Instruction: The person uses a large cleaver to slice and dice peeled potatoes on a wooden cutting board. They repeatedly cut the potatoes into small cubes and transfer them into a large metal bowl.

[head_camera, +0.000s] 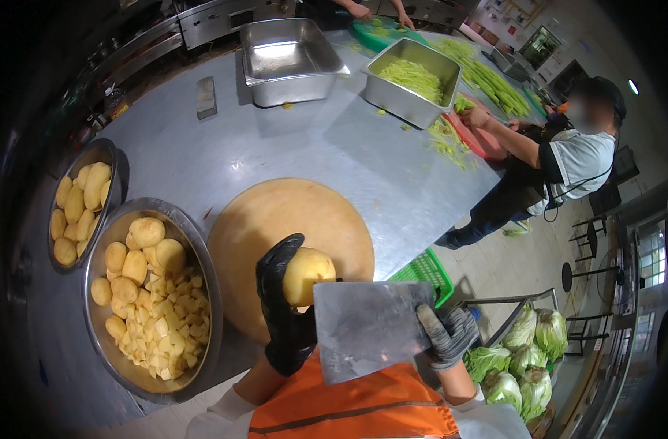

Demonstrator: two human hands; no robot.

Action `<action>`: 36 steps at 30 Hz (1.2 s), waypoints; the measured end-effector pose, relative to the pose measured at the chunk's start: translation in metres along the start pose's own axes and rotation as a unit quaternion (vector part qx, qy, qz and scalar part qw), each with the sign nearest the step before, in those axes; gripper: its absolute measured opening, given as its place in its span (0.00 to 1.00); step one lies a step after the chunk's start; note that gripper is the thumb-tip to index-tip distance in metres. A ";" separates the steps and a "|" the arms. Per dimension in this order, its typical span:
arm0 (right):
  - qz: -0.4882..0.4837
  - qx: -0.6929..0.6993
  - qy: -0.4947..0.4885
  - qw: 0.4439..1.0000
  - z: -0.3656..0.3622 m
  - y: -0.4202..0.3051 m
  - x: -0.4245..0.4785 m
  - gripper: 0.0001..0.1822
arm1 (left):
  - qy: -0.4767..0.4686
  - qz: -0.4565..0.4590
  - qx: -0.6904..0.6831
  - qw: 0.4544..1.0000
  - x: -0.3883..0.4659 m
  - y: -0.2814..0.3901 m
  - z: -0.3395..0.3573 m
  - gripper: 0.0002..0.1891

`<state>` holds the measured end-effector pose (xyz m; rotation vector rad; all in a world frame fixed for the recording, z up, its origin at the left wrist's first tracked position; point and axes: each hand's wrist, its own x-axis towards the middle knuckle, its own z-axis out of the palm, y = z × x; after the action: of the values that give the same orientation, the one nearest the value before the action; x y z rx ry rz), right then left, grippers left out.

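My left hand [285,307], in a black glove, holds a peeled potato [310,274] above the near part of a round wooden chopping board [295,208]. My right hand [449,333], in a grey glove, grips a wide-bladed cleaver [372,329]; its handle is hidden in the hand. The blade is held broad side up, its left edge close to the potato. Left of the board, a large metal bowl [217,307] contains whole peeled potatoes [147,232] and cut potato chunks [166,335].
Another metal bowl [117,164] holds peeled potatoes. A sharpening stone [206,97], an empty steel pan [292,88] and a pan [405,110] of shredded green vegetable stand farther back. Two co-workers' hands work at green and red boards. Cabbages [527,359] and a green basket [441,274] are right.
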<state>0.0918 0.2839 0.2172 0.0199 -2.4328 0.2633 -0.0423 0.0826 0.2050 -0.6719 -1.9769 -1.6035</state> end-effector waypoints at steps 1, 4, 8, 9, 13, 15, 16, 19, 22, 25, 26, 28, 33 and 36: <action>0.062 0.008 -0.016 0.998 0.001 0.000 -0.006 0.23 | -0.002 0.002 0.009 1.000 -0.001 -0.002 -0.001 0.27; 0.100 0.025 -0.011 0.995 0.003 -0.003 -0.009 0.29 | -0.002 0.008 0.026 1.000 -0.006 -0.006 -0.005 0.28; 0.095 0.025 -0.010 0.995 0.003 -0.006 -0.008 0.28 | 0.028 0.030 0.039 0.998 -0.005 -0.003 -0.005 0.28; 0.084 0.021 -0.013 0.996 0.002 -0.007 -0.007 0.27 | 0.032 0.034 0.044 0.998 -0.006 -0.001 -0.006 0.28; 0.015 -0.007 -0.028 0.999 0.000 -0.011 0.002 0.14 | 0.039 0.043 0.070 0.996 -0.007 0.004 -0.006 0.28; -0.042 -0.037 -0.018 0.998 0.002 -0.015 0.008 0.08 | 0.036 0.051 0.091 0.994 -0.008 0.008 -0.005 0.29; -0.041 -0.056 -0.024 0.997 0.004 -0.013 0.008 0.12 | 0.033 0.057 0.107 0.992 -0.008 0.011 -0.005 0.29; -0.008 -0.092 -0.045 0.995 0.019 0.003 0.008 0.25 | 0.012 0.044 0.124 0.991 -0.006 0.024 -0.005 0.29; 0.082 -0.070 -0.086 0.990 0.025 0.018 0.013 0.27 | -0.009 -0.095 -0.029 0.995 -0.001 0.030 -0.004 0.28; 0.171 0.111 -0.025 0.979 0.026 0.021 0.001 0.18 | 0.018 -0.394 -0.420 0.817 -0.007 0.026 -0.007 0.24; 0.196 0.145 -0.024 0.969 0.023 0.019 0.002 0.16 | -0.015 -0.456 -0.538 0.709 -0.002 0.025 -0.015 0.25; 0.179 0.131 -0.002 0.975 0.027 0.025 -0.003 0.17 | -0.033 -0.534 -0.638 0.555 0.010 0.028 -0.020 0.27; 0.105 0.035 0.007 0.994 0.022 0.026 -0.007 0.18 | -0.026 -0.487 -0.390 0.781 -0.014 0.010 -0.007 0.31; 0.099 -0.017 -0.008 0.995 0.019 0.031 -0.014 0.18 | -0.149 -0.265 -0.142 0.942 0.001 0.024 -0.019 0.32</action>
<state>0.0881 0.3097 0.1886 -0.2357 -2.4558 0.3116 -0.0265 0.0686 0.2264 -0.5351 -2.3047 -2.2531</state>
